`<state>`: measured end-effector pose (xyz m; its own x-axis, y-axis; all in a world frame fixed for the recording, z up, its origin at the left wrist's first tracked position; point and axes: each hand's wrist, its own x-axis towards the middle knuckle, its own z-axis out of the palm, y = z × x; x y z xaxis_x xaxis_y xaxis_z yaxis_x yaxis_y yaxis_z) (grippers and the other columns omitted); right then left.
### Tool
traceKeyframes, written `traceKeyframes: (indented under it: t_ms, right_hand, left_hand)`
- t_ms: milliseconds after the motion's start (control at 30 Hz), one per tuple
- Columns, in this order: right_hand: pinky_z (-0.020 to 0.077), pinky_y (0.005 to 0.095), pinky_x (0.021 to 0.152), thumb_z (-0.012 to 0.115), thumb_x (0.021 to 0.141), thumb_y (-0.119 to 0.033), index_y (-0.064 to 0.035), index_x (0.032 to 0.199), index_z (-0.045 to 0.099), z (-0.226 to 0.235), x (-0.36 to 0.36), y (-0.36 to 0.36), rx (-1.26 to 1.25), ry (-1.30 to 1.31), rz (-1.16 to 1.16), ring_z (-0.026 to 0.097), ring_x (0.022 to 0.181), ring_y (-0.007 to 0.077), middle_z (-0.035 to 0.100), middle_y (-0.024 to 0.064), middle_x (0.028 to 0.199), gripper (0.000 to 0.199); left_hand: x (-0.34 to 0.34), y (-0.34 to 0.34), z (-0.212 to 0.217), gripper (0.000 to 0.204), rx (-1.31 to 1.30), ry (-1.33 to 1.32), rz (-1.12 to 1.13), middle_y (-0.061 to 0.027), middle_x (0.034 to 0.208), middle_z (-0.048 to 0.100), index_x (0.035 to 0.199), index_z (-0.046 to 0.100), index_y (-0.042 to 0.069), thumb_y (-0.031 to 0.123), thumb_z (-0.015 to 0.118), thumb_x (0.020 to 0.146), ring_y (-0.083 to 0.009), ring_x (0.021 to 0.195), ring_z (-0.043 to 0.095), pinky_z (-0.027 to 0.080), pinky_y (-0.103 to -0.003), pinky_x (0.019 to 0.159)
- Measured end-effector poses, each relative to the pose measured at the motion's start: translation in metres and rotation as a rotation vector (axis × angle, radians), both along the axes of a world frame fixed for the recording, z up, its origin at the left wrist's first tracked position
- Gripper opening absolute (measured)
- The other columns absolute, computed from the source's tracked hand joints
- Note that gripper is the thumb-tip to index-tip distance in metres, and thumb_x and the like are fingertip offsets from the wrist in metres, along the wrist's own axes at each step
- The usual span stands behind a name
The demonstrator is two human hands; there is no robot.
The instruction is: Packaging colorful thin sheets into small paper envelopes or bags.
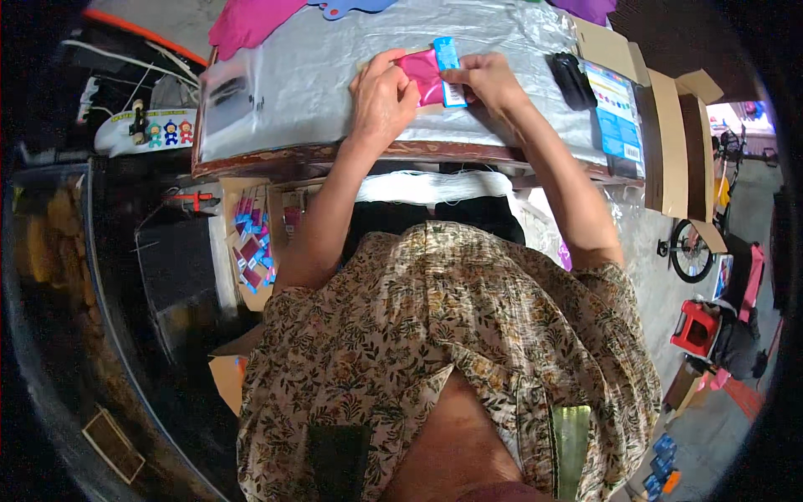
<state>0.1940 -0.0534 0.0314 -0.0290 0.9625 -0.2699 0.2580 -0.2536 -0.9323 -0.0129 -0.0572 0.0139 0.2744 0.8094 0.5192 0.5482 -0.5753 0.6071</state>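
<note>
Glossy magenta flat packet (424, 75), its blue card strip (447, 55) pinched by the right hand (493, 84), seems mid-straightening, and next needs steadying by the left hand (382, 96), grip unclear.

You are in what looks like a garage-like workroom, possibly at a home. Silvery sheeting (309, 92) covers the wooden table (251, 162) before you; an open cardboard box (669, 142) stands by its right edge, and below the left part of its front edge another box (257, 301) holds many pink-and-blue packets (251, 251). Beyond the right edge you have a bicycle (693, 250) on grey floor (651, 280).
</note>
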Motion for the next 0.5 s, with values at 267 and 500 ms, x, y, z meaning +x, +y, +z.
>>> traceKeyframes:
  t_ms: [267, 500]
  right_hand:
    - [0.0377, 0.0225, 0.051, 0.075, 0.088, -0.014, -0.0055, 0.078, 0.068, 0.014, -0.002, -0.043, 0.112, 0.442, -0.222, 0.05, 0.054, 0.0068, 0.063, -0.0012, 0.067, 0.015]
    - [0.0432, 0.0217, 0.056, 0.071, 0.092, -0.012, -0.0042, 0.092, 0.069, 0.028, 0.003, -0.065, 0.174, 0.755, -0.206, 0.055, 0.061, 0.0079, 0.067, 0.0002, 0.079, 0.008]
  left_hand:
    - [-0.001, -0.039, 0.039, 0.022, 0.308, -0.119, 0.12, -0.0118, 0.13, 0.059, 0.076, 0.06, 0.007, 0.017, 0.08, 0.078, -0.0287, 0.118, 0.054, 0.042, -0.047, 0.094]
    - [0.001, -0.064, 0.046, 0.038, -0.224, -0.783, -0.201, -0.0133, 0.13, 0.058, 0.111, 0.063, 0.002, 0.022, 0.08, 0.083, -0.0264, 0.121, 0.053, 0.042, -0.039, 0.098]
